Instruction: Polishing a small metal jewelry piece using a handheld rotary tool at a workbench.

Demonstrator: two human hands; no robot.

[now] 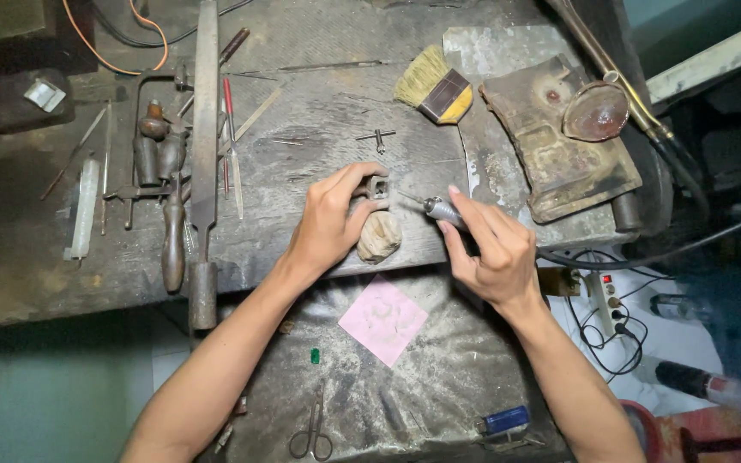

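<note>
My left hand grips a small square metal piece and rests it on a rounded wooden peg at the bench edge. My right hand holds a rotary tool handpiece like a pen. Its thin bit points left toward the metal piece, very close to it. A black flexible cable runs from the handpiece off to the right.
Files, gravers and a large flat file lie on the left of the worn bench. A brush and a rusty block sit at the back right. Below hang a pink paper, scissors and a blue lighter.
</note>
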